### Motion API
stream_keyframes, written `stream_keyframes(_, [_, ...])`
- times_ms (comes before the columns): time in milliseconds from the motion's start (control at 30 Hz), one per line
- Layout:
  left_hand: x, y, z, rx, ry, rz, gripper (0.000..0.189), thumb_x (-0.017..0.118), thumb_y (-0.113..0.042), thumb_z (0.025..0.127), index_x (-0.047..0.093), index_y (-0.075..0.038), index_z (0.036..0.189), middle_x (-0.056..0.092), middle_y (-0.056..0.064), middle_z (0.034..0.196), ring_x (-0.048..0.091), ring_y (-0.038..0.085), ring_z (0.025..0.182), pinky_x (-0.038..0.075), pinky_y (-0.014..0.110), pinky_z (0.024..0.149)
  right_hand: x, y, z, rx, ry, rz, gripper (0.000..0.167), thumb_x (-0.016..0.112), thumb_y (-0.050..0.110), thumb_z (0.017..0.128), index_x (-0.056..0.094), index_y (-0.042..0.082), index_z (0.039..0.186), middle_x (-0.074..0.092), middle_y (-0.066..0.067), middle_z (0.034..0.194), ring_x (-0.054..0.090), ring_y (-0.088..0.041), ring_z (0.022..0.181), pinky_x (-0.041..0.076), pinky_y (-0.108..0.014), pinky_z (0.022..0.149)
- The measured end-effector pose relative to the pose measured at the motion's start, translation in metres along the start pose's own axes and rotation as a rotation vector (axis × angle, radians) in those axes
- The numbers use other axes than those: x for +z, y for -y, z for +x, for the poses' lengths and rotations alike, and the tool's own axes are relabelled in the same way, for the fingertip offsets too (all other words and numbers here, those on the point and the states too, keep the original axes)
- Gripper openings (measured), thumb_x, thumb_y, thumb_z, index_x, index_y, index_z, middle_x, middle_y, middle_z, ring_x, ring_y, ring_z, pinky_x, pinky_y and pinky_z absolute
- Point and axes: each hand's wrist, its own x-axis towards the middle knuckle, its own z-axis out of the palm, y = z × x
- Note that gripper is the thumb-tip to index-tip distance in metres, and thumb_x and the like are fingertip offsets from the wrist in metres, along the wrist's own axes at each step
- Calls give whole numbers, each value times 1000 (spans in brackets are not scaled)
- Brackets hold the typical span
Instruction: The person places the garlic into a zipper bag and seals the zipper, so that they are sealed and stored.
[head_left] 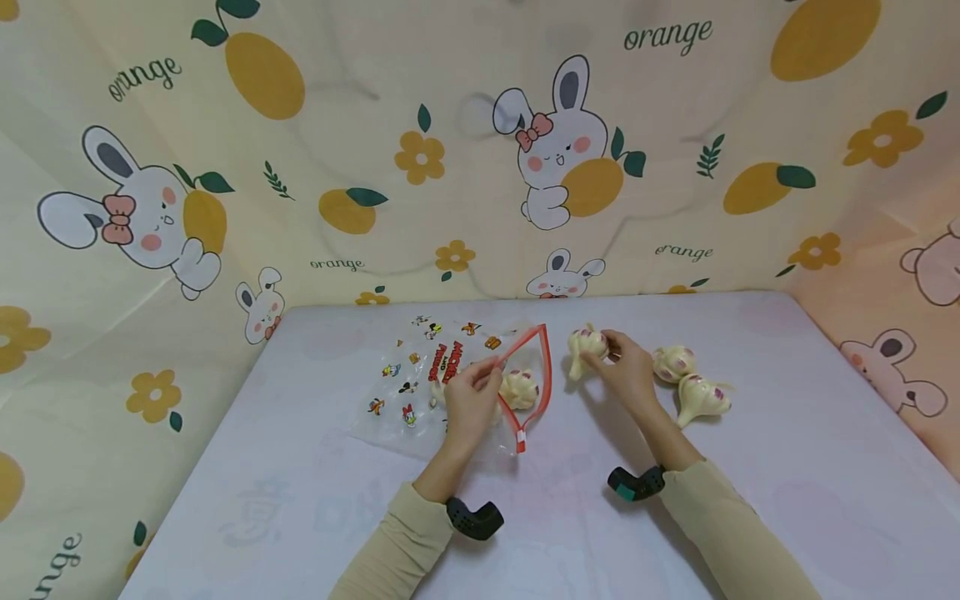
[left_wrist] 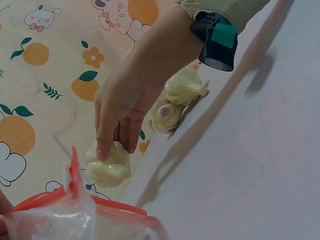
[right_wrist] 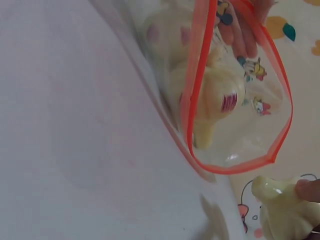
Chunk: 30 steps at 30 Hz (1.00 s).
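Note:
A clear zip bag (head_left: pixel 405 408) with cartoon prints and a red zip edge lies on the table, its mouth held apart toward the right. My left hand (head_left: pixel 474 398) pinches the bag near its upper red edge. Inside, a garlic bulb (right_wrist: pixel 220 95) shows close to the opening, with another pale bulb behind it. Just right of the mouth, my right hand (head_left: pixel 628 367) grips a garlic bulb (head_left: pixel 586 346) between thumb and fingers, above the table. Beyond that hand lie two more bulbs, one garlic bulb (head_left: pixel 674 363) behind another garlic bulb (head_left: pixel 703 397).
A pale table (head_left: pixel 300 500) spreads under everything. Behind it hangs a cloth backdrop (head_left: pixel 465 192) printed with rabbits and oranges. Each wrist wears a dark camera, such as the right wrist camera (head_left: pixel 636 483).

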Motion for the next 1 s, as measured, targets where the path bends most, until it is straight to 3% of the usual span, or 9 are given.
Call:
stream_keyframes(600, [0,0,1,23,-3,-15,25,60,-2,90,68,4,113,71,22,112,70,36,104,60,18,83,7,7,-11,-28,10,7,52,72,13,85,52,-12,127,61,-33,122,62,-43,112,55,-48,100])
stream_keyframes(867, [1,2,2,-1,-2,-65,27,60,-2,90,66,5,115,69,25,115,68,38,107,60,20,85,10,7,-13,-39,22,11,51,72,12,84,54,-11,126,63,-32,121,63,-41,112,55,-47,99])
stream_keyframes(1000, [1,3,2,-4,-1,-47,27,58,-1,90,65,6,115,68,26,115,68,39,108,60,20,85,11,8,-14,-38,26,12,51,72,11,84,54,-10,126,63,-32,121,63,-41,112,55,-46,99])
